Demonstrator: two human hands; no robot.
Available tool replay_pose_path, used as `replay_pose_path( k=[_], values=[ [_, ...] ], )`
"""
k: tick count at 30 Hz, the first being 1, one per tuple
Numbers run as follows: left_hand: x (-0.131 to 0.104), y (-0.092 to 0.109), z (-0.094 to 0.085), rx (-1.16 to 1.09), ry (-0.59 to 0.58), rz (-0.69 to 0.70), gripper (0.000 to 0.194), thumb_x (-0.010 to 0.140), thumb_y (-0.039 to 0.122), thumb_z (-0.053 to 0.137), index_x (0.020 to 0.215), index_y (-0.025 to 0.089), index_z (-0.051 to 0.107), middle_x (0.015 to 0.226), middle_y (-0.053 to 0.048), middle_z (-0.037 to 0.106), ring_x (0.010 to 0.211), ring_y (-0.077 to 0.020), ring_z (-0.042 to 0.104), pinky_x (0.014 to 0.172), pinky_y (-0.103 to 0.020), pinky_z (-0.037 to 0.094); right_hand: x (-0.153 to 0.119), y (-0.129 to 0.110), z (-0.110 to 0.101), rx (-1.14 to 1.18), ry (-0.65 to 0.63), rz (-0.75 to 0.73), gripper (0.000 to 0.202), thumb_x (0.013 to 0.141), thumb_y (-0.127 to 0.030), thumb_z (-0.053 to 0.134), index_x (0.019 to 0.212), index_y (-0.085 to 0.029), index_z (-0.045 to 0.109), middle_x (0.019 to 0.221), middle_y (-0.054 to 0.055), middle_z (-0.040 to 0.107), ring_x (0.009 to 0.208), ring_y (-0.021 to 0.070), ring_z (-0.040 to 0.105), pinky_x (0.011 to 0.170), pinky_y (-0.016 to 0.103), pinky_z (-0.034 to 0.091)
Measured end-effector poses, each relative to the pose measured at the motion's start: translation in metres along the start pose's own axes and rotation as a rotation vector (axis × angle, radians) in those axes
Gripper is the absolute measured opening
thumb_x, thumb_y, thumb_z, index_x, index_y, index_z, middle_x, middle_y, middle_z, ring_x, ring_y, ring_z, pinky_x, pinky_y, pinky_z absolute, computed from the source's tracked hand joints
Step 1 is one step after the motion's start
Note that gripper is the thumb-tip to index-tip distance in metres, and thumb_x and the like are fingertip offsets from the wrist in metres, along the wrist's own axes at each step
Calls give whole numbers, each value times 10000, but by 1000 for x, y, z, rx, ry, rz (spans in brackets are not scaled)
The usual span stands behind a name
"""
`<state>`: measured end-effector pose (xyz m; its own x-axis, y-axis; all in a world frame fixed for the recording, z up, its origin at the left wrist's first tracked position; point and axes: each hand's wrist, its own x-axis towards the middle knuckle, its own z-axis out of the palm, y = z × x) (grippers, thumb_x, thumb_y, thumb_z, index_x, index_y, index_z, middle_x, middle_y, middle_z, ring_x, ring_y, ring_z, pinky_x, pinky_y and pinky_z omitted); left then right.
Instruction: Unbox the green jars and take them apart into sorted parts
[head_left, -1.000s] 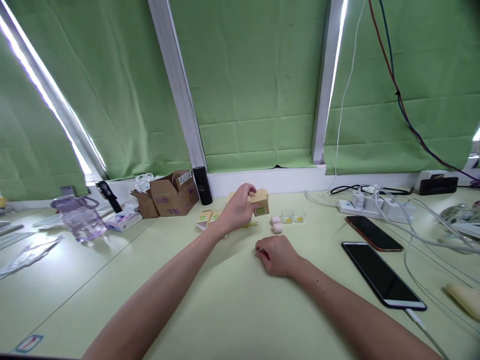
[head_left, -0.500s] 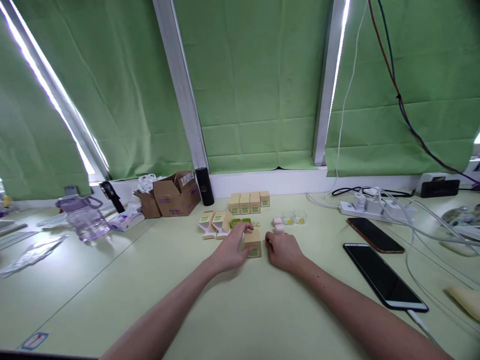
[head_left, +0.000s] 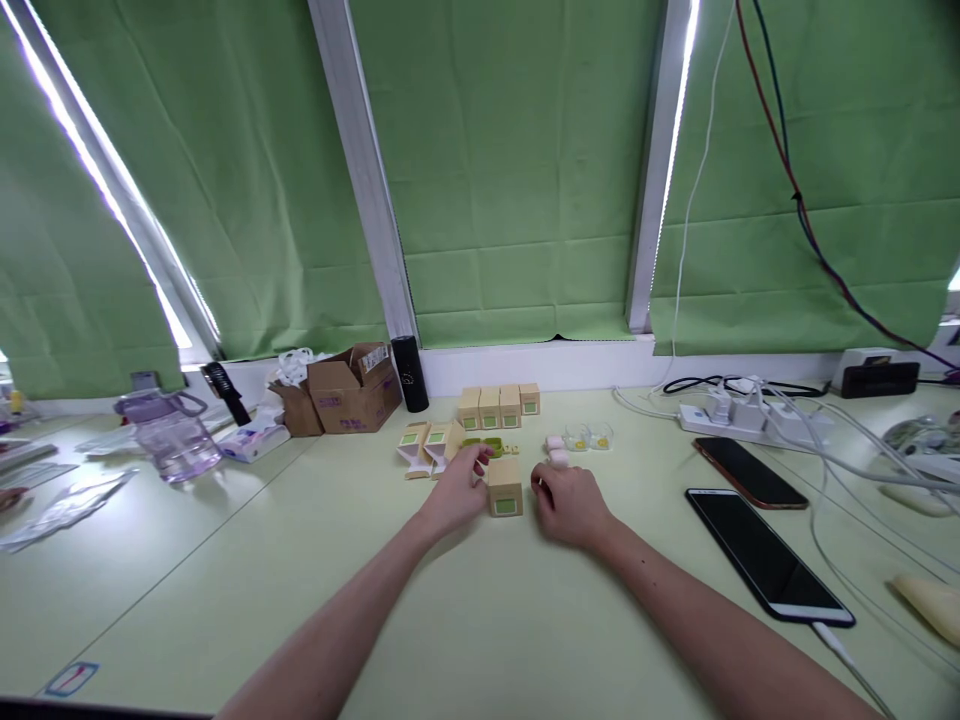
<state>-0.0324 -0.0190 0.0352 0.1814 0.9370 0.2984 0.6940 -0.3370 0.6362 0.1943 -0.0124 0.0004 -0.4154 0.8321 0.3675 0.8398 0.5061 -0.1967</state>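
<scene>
A small kraft-paper box (head_left: pixel 505 488) with a green-lined window stands upright between my hands. My left hand (head_left: pixel 459 490) is just left of it, thumb and fingers closing at a lime-green piece (head_left: pixel 493 446) behind the box; the fingers partly cover the contact. My right hand (head_left: pixel 568 502) rests on the table right of the box, loosely curled, nothing visible in it. Pale pink pieces (head_left: pixel 556 451) lie just beyond that hand, beside two clear cups (head_left: pixel 589 437) with yellow inside. Two opened kraft boxes (head_left: pixel 431 448) lie left of the green piece. Small yellowish pieces (head_left: pixel 511 449) lie right of it.
A row of several closed kraft boxes (head_left: pixel 499 406) stands farther back. To the left are a cardboard carton (head_left: pixel 352 390), a black cylinder (head_left: pixel 409 374) and a water bottle (head_left: pixel 169 437). Phones (head_left: pixel 765 550), cables and a power strip (head_left: pixel 754 418) lie right. Someone's fingers (head_left: pixel 11 497) show far left.
My left hand has left the kraft box and shifted slightly left, to the lime-green piece behind it. My right hand stays in place. Another person's fingers have appeared at the far left.
</scene>
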Motion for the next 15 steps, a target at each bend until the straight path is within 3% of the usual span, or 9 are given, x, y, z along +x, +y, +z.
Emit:
replay_pose_path(
  k=[8,12,15],
  values=[
    [-9,-5,2,-18,-77,68,366,773,74,481,1035,193,707,991,-53,750,894,-220,664,797,-309,510,-15,-1,-5,111,68,-340,161,894,-198,484,862,-188,642,737,36,695,631,155,548,613,302,229],
    [-10,-7,3,-45,-64,61,369,788,82,473,1040,194,717,1022,-54,765,910,-219,681,809,-308,517,-16,-4,-6,115,46,-372,176,883,-166,484,908,-192,656,748,28,710,626,152,553,610,305,226],
    [-10,-11,4,-59,-33,43,373,808,108,490,1098,198,707,1050,-61,764,963,-229,692,841,-318,529,-14,-2,-4,99,28,-309,191,880,-154,491,948,-194,664,784,33,733,647,158,583,608,299,226]
  ],
)
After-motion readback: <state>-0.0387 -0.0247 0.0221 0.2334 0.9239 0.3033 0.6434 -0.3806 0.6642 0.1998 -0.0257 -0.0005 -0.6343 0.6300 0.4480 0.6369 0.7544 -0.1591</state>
